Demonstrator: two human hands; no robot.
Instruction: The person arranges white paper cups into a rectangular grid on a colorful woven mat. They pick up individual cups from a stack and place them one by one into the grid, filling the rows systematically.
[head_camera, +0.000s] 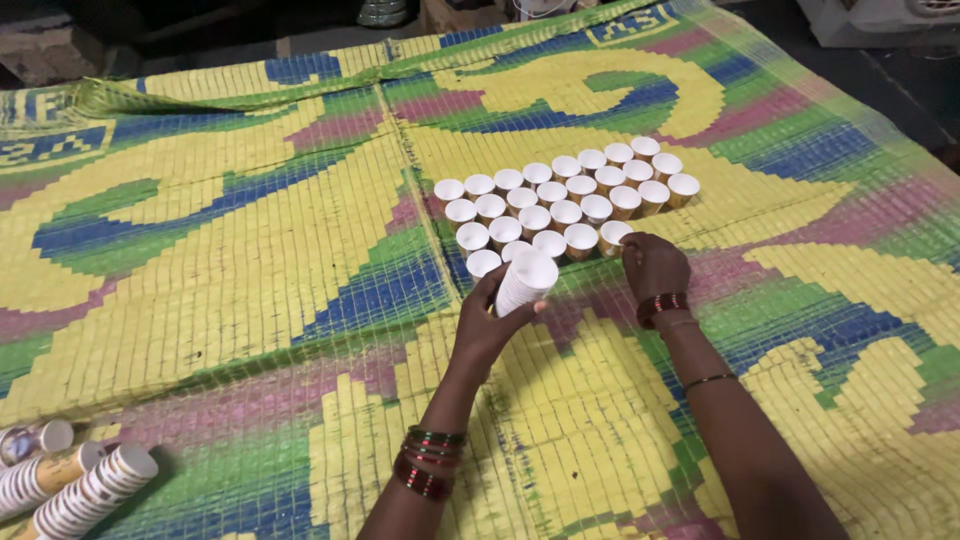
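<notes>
Nearest, stacked cup sleeves (75, 490) lie at the mat's (230, 300) lower left corner. Farther up, the left hand (487, 325) is wrapped around a white stack of paper cups (525, 283), while the right hand (655, 266) pinches the end cup (613, 236) of the front row. Beyond, the upright cups (565, 200) stand in tight rows.

A woven plastic mat (250, 260), patterned in yellow, green, blue and pink swirls, is spread over the floor and fills most of the view. At the mat's lower left corner, several long stacks of nested paper cups (70, 490) are laid on their sides, side by side. Beyond the mat's far edge, a strip of dark floor (200, 45) is seen, with a white box-like object (880, 20) at the far right corner and a brownish block (45, 50) at the far left.
</notes>
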